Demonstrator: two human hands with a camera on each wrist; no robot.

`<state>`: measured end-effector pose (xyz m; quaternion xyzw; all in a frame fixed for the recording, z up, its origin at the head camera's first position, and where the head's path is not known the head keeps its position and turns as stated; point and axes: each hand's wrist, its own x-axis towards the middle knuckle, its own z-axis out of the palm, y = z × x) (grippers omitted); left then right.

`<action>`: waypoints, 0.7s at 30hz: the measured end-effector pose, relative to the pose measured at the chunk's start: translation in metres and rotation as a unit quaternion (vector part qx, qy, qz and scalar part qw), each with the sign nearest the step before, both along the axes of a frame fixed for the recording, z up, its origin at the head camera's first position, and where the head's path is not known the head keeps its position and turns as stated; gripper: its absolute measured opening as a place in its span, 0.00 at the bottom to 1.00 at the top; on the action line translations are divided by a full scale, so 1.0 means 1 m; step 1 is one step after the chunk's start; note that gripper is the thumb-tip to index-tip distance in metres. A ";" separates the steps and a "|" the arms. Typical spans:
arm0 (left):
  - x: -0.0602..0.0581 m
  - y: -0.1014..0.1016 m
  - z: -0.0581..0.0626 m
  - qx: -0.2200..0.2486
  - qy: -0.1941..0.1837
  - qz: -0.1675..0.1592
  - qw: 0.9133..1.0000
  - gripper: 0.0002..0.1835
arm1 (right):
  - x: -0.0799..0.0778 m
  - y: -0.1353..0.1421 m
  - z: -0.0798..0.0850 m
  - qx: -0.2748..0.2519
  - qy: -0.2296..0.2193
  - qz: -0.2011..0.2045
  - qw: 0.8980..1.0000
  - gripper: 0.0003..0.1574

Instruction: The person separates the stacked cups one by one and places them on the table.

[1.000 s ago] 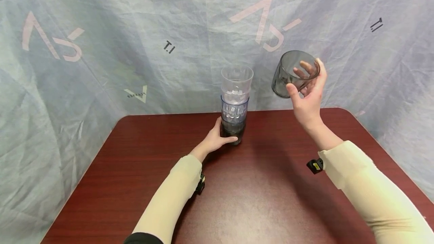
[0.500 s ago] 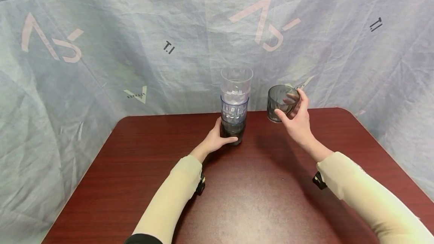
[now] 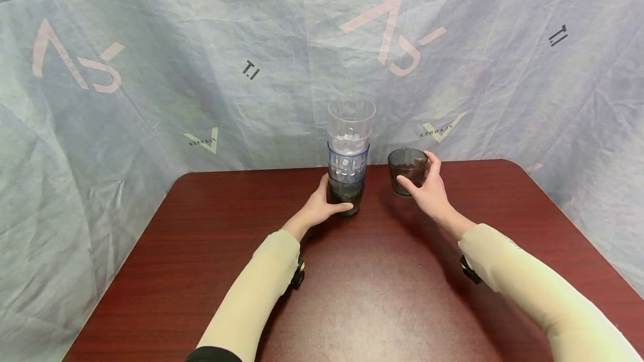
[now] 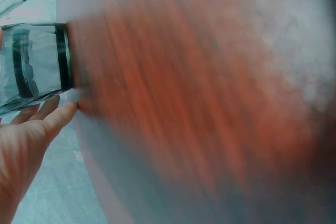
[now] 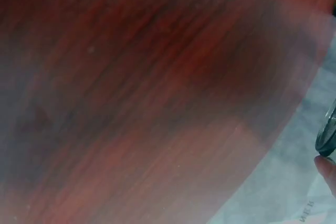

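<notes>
A stack of nested tumblers stands upright near the table's back edge, with a clear tumbler (image 3: 351, 122) on top. Below it sits a blue-rimmed tumbler (image 3: 347, 161), and at the bottom a dark grey tumbler (image 3: 346, 190). My left hand (image 3: 316, 205) grips that lowest part, thumb across its front and fingers behind; the left wrist view shows the tumbler's base (image 4: 64, 59) on the table. To the right, my right hand (image 3: 432, 191) holds a separate smoky grey tumbler (image 3: 408, 167), rim up, between thumb and fingers. Its base (image 5: 325, 149) appears slightly above the table.
The reddish-brown wooden table (image 3: 352, 289) has rounded back corners. Directly behind it hangs a pale grey-blue cloth (image 3: 282, 21) with printed letters. Small black wrist devices sit at the left sleeve (image 3: 298, 272) and the right sleeve (image 3: 470, 270).
My right hand has lowered the smoky grey tumbler and brought it leftward, closer to the stack, turning it from tilted to nearly upright. My left hand and the stack stay in place.
</notes>
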<state>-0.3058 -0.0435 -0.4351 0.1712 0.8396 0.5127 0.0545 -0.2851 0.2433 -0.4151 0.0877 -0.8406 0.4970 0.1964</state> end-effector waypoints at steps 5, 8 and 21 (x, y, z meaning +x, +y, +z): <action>-0.002 0.000 -0.001 -0.004 0.001 0.001 1.000 0.56 | -0.006 -0.001 -0.003 0.021 -0.029 -0.003 0.999 0.54; -0.002 -0.001 -0.001 -0.005 0.000 0.001 1.000 0.56 | -0.009 -0.002 -0.004 0.026 -0.054 0.003 0.998 0.54; -0.003 0.000 -0.004 0.013 0.009 -0.007 1.000 0.55 | -0.019 0.000 -0.009 0.021 -0.122 0.019 0.992 0.59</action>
